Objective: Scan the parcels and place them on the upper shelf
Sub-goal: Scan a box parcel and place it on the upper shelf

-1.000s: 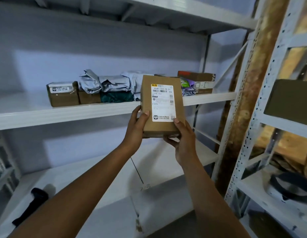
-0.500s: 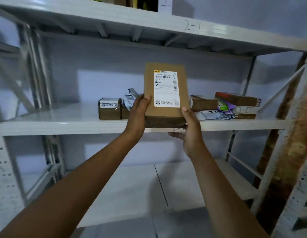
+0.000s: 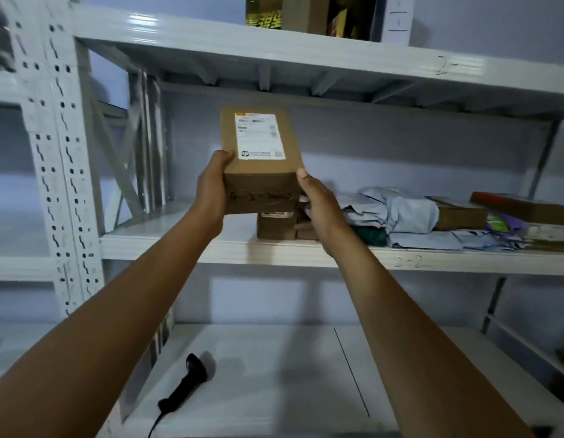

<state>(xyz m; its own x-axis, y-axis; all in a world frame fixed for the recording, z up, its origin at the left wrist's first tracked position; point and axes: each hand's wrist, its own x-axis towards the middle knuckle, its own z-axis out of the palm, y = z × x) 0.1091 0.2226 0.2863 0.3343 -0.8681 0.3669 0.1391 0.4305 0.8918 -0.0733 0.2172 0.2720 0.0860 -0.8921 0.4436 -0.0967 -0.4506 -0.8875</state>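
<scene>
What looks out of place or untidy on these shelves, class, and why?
The grey poly mailers on the middle shelf lie crumpled in a heap among the cardboard boxes. The black barcode scanner lies loose on the lower shelf.

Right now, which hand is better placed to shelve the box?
Probably left: the left hand grips the box beside the bare end of the shelf; the right hand is before piled parcels.

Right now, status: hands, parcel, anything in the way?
Left hand and right hand grip the cardboard parcel. Parcel in the air, not shelved. Small brown box and grey mailer bags on the shelf behind it.
</scene>
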